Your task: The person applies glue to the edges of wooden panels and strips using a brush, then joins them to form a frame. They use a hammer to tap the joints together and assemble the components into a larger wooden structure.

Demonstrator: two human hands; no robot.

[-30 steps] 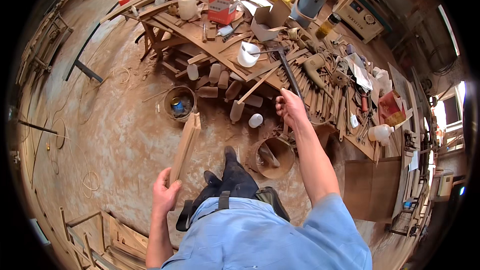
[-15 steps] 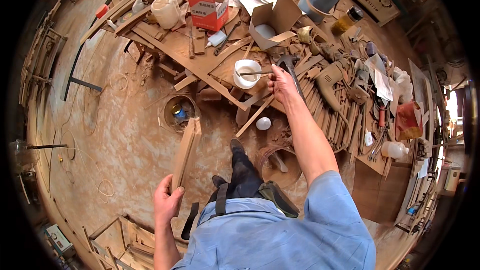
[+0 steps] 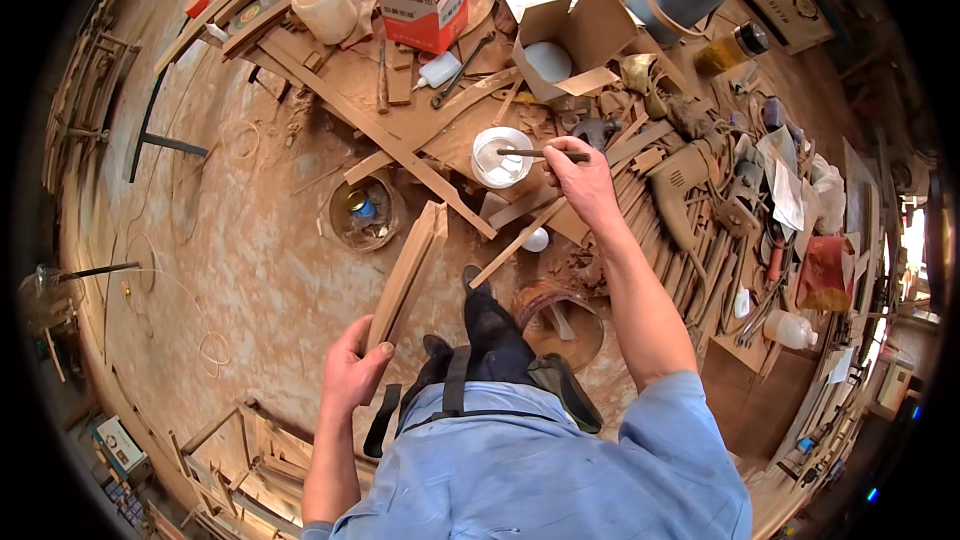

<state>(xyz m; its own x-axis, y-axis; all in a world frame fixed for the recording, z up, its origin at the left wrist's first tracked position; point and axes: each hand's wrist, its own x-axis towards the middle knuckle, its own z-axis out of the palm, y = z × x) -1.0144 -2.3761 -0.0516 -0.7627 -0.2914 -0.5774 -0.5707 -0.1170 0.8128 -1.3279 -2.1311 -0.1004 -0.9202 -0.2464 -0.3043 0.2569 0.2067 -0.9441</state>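
Observation:
My left hand (image 3: 352,372) is closed around the lower end of a grooved wooden piece (image 3: 408,275), which slants up and to the right over the floor. My right hand (image 3: 584,180) pinches a thin dark stick (image 3: 540,153) at the bench's near edge. The stick's far tip reaches into a small white cup (image 3: 503,176) with white stuff in it. Whether the tip is a brush or a plain end is too small to tell. A hammer head (image 3: 592,130) lies just beyond my right hand.
The cluttered workbench (image 3: 425,125) carries a red box (image 3: 412,0), an open cardboard box (image 3: 570,45), a white jug (image 3: 325,8) and a power drill (image 3: 680,185). Wood strips jut past its near edge. Buckets (image 3: 395,200) (image 3: 590,335) stand on the floor by my feet.
The wooden piece in my left hand has risen and shifted right toward the bench. My right hand has tilted the stick, its tip still in the cup. The view has shifted slightly.

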